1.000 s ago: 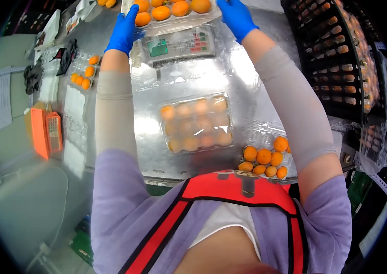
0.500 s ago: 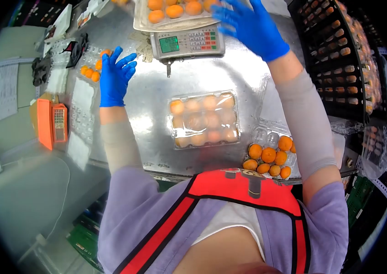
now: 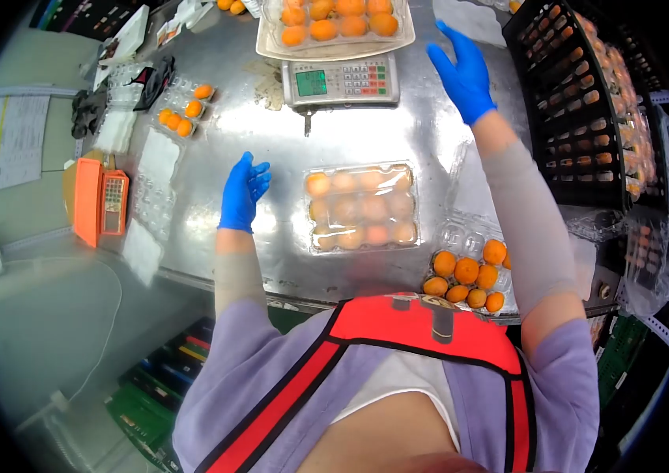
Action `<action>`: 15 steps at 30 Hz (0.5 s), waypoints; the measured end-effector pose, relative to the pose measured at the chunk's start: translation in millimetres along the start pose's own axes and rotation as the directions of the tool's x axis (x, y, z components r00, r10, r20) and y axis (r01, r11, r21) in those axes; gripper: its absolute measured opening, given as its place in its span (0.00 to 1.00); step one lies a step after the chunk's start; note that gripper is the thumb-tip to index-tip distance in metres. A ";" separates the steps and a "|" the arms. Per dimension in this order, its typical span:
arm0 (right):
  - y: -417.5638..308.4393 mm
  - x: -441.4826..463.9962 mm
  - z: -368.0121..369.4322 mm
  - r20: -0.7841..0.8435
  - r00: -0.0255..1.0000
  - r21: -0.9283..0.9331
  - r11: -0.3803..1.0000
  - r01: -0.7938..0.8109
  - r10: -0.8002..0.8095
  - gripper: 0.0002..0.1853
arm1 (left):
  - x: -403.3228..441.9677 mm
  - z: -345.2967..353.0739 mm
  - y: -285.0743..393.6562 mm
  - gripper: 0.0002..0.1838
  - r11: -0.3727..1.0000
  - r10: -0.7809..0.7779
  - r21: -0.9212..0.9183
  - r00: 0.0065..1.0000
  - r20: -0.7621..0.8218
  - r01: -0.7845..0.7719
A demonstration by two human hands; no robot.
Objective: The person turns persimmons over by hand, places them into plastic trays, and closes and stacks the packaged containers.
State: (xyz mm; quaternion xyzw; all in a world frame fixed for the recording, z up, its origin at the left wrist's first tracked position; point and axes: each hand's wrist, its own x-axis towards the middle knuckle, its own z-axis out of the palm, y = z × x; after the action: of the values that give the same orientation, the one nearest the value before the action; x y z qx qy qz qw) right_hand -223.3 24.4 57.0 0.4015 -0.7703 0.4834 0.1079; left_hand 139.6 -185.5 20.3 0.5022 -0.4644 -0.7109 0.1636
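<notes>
My left hand [image 3: 244, 193], in a blue glove, hovers over the metal table with its fingers loosely bent and apart, holding nothing. Just right of it lies a closed clear pack of fruit [image 3: 362, 206], its lid shiny with reflections. My right hand [image 3: 465, 79], gloved too, is empty, the thumb spread from the fingers, right of the scale [image 3: 341, 82]. On the scale's pale pan [image 3: 271, 49] rests a clear tray of round orange fruit [image 3: 338, 19]. At the near right, by my right forearm, sits an open clear tray partly filled with orange fruit [image 3: 467, 273].
A black crate [image 3: 567, 118] stacked with fruit packs stands along the right side. At the left are a partly filled tray of fruit [image 3: 184, 112], empty clear trays [image 3: 153, 185] and an orange device with a keypad [image 3: 101, 201]. The table's near edge runs before my body.
My right hand has moved away from the tray on the scale, to the right. My left hand has come nearer my body and toward the closed pack. The view has shifted slightly.
</notes>
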 end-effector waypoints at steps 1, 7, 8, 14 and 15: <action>-3.8 -18.9 -11.2 0.013 0.997 0.045 0.996 -0.076 0.075 0.25 | -4.0 -2.1 -5.1 0.31 1.000 -0.009 0.030 1.000 -0.020 0.009; -21.7 -146.6 -47.1 0.145 0.907 0.226 0.880 -0.418 0.394 0.21 | -24.1 -6.6 -31.2 0.32 0.989 -0.024 0.144 0.999 0.030 0.019; -26.1 -164.1 -48.6 0.160 0.908 0.253 0.873 -0.417 0.388 0.20 | -24.8 -7.0 -35.0 0.32 0.990 -0.014 0.141 0.999 0.038 0.009; -78.2 -214.7 -51.5 0.349 0.836 0.239 0.823 -0.516 0.423 0.18 | -38.7 -1.3 -42.5 0.31 0.994 0.001 0.107 0.997 0.082 -0.010; -82.2 -219.7 -50.2 0.360 0.834 0.258 0.815 -0.519 0.418 0.17 | -41.4 -1.3 -42.2 0.31 0.995 0.011 0.102 0.996 0.084 -0.019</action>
State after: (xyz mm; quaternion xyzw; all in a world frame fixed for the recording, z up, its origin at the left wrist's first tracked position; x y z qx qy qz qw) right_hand -31.3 161.9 14.8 0.2752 -0.7561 0.5588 -0.2007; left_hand 169.0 -135.4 8.7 0.4765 -0.5107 -0.7050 0.1233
